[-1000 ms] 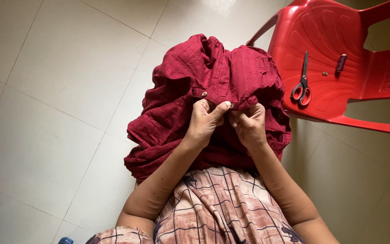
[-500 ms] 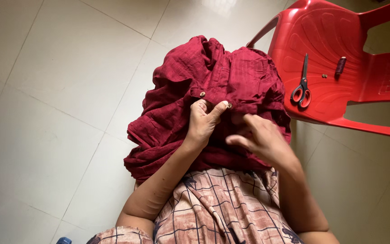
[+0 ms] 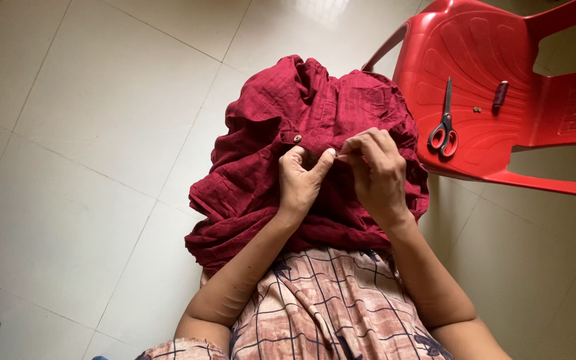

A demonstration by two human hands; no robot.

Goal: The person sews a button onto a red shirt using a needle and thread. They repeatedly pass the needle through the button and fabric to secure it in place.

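Note:
A dark red garment (image 3: 268, 140) lies bunched on my lap, with a small round button (image 3: 297, 139) showing on its placket. My left hand (image 3: 301, 180) pinches the placket edge, thumb up beside a second button that is mostly hidden. My right hand (image 3: 376, 167) is right next to it, fingers curled and pinched together at that same spot on the cloth. Whatever the right fingertips hold is too small to make out.
A red plastic chair (image 3: 535, 133) stands at my right. On its seat lie scissors with red and grey handles (image 3: 443, 127), a dark thread spool (image 3: 500, 95) and a tiny loose button (image 3: 477, 109). Pale floor tiles (image 3: 88, 133) surround me.
My right hand left the placket, swung down and out towards me, then came back up to the same spot by the left thumb. The left hand kept its grip.

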